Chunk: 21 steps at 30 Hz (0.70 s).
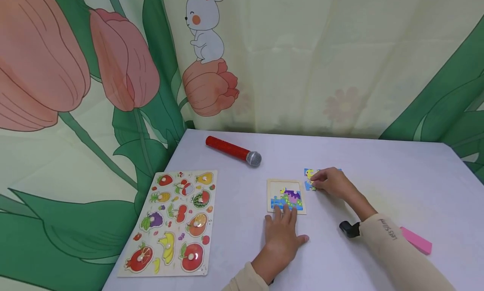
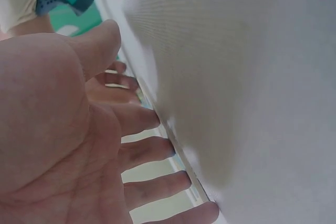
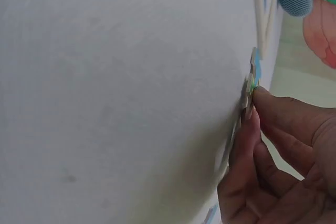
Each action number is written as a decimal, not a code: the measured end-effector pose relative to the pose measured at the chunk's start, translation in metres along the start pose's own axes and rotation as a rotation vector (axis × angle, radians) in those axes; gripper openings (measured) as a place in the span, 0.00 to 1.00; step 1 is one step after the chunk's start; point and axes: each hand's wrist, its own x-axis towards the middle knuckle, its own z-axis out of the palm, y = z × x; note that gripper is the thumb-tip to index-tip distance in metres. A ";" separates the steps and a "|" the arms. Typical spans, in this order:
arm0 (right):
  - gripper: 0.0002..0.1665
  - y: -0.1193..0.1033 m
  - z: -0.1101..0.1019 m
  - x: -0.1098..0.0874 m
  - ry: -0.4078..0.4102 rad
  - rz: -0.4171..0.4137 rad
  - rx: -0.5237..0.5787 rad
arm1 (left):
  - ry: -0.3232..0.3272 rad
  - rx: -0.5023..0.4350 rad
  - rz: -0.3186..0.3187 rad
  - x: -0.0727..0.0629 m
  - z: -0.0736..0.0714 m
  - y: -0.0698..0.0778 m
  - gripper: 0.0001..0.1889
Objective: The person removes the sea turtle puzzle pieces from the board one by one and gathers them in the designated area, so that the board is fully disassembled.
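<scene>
A small jigsaw tray with a pale wooden frame lies mid-table, partly filled with blue, purple and green pieces along its lower half. On its near edge rest the straight, spread fingers of my left hand, also seen palm-on in the left wrist view. To the right of the tray lie loose jigsaw pieces, partly covered by my right hand. In the right wrist view, the right thumb and index finger pinch a thin jigsaw piece just over the tabletop.
On the left lies a fruit peg puzzle board. A red microphone is behind the tray. A pink block sits beside the right sleeve, and a black wrist device is on that arm. A printed curtain hangs behind the table.
</scene>
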 end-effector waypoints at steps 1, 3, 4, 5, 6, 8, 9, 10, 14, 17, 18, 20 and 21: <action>0.08 -0.001 0.001 0.000 0.013 0.003 -0.013 | -0.003 -0.003 0.002 0.000 -0.001 0.000 0.43; 0.07 -0.002 0.003 -0.002 0.034 0.007 -0.046 | -0.009 -0.013 0.008 0.000 -0.002 -0.001 0.43; 0.07 -0.003 0.004 -0.002 0.043 0.011 -0.065 | -0.010 -0.017 0.009 0.000 -0.002 -0.001 0.43; 0.07 -0.004 0.005 -0.003 0.051 0.012 -0.084 | -0.010 -0.017 0.010 0.000 -0.002 -0.001 0.43; 0.07 -0.005 0.006 -0.004 0.054 0.016 -0.096 | -0.011 -0.015 0.010 0.000 -0.003 -0.002 0.44; 0.08 -0.008 0.006 -0.005 0.062 0.017 -0.121 | -0.005 -0.012 0.010 0.000 -0.004 -0.003 0.44; 0.08 -0.009 0.006 -0.006 0.067 0.018 -0.129 | -0.002 -0.010 0.010 0.000 -0.004 -0.003 0.44; 0.08 -0.010 0.006 -0.007 0.070 0.013 -0.139 | 0.002 -0.010 0.009 0.001 -0.004 -0.003 0.44; 0.08 -0.017 0.007 -0.008 0.082 -0.015 -0.138 | 0.006 -0.012 0.015 0.000 -0.004 -0.003 0.44; 0.08 -0.024 0.010 -0.008 0.055 -0.095 -0.108 | 0.006 -0.013 0.019 0.000 -0.002 -0.003 0.44; 0.09 -0.027 0.012 -0.008 0.034 -0.134 -0.100 | 0.005 -0.013 0.020 0.000 -0.002 -0.003 0.44; 0.10 -0.032 0.017 -0.007 -0.018 -0.206 -0.080 | 0.005 -0.015 0.019 0.001 -0.001 -0.003 0.44; 0.11 -0.035 0.020 -0.006 -0.046 -0.230 -0.071 | 0.005 -0.016 0.019 0.001 -0.001 -0.003 0.43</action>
